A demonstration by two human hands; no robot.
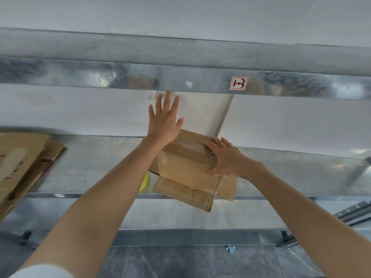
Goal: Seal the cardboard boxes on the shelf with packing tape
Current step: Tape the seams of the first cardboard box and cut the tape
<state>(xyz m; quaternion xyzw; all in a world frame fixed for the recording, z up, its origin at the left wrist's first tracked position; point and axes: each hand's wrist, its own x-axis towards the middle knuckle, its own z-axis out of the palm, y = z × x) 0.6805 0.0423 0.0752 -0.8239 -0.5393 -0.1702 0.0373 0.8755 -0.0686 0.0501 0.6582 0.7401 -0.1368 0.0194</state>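
A small brown cardboard box (186, 165) sits on the metal shelf (96, 163), lying over flattened corrugated cardboard (186, 194) that overhangs the shelf's front edge. Old tape shows on the box's top. My right hand (224, 159) holds the box's right end, fingers over the top and thumb on the near side. Raised above the box's far left corner is my left hand (163, 121), fingers spread and straight, holding nothing. A yellow round thing (145, 182), perhaps a tape roll, peeks out left of the box, mostly hidden behind my left forearm.
Flattened cardboard sheets (22, 161) lie stacked at the shelf's left end. An upper shelf beam (180, 79) with a red-bordered label (238, 83) runs overhead. A white wall column (210, 113) stands behind the box. Grey tiled floor (190, 261) lies below.
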